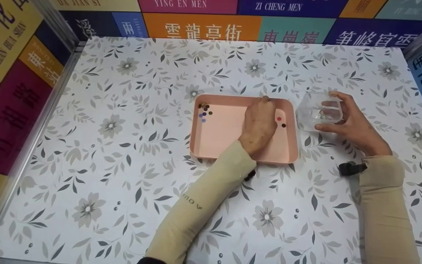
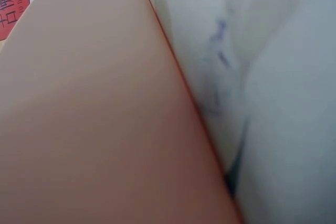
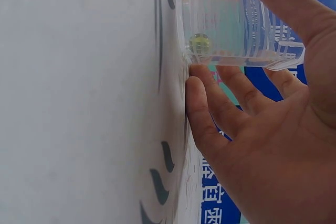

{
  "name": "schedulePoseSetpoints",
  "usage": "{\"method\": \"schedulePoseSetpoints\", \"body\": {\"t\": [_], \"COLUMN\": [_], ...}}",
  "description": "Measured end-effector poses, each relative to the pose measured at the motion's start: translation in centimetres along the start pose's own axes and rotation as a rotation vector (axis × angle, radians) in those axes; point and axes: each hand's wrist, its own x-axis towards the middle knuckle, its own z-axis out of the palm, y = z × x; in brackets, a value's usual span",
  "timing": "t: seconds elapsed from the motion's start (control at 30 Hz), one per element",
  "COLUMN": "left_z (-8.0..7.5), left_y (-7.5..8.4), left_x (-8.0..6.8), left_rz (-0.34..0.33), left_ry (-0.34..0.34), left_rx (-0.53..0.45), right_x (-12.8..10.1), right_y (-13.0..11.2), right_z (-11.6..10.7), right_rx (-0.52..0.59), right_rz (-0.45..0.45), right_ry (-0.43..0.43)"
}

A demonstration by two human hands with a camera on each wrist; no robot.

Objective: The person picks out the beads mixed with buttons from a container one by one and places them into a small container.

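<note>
Within the wide-gripping right hand (image 1: 358, 126), the clear, boxy plastic container (image 1: 308, 121) seems light, slippery, best side-held; left hand (image 1: 259, 126) grip unclear.

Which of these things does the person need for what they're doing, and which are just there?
Seem part of the job:
tray
beads in the tray
clear box, with a bead inside
left hand, at the tray
right hand, holding the box

Apparently just there:
flowery table
lettered panels
</note>
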Motion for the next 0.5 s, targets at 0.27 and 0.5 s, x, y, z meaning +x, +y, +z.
{"method": "schedulePoseSetpoints", "body": {"t": [0.27,0.5], "left_z": [0.12,0.28], "left_y": [0.09,0.14], "left_x": [0.14,0.04], "left_rz": [-0.010,-0.022], "left_ry": [-0.023,-0.023], "left_rx": [0.018,0.032], "right_x": [-0.02,-0.02], "right_y": [-0.03,0.00], "right_z": [-0.13,0.00], "right_rx": [-0.012,-0.001], "right_rz": [0.019,0.008], "right_ry": [-0.005,0.000]}}
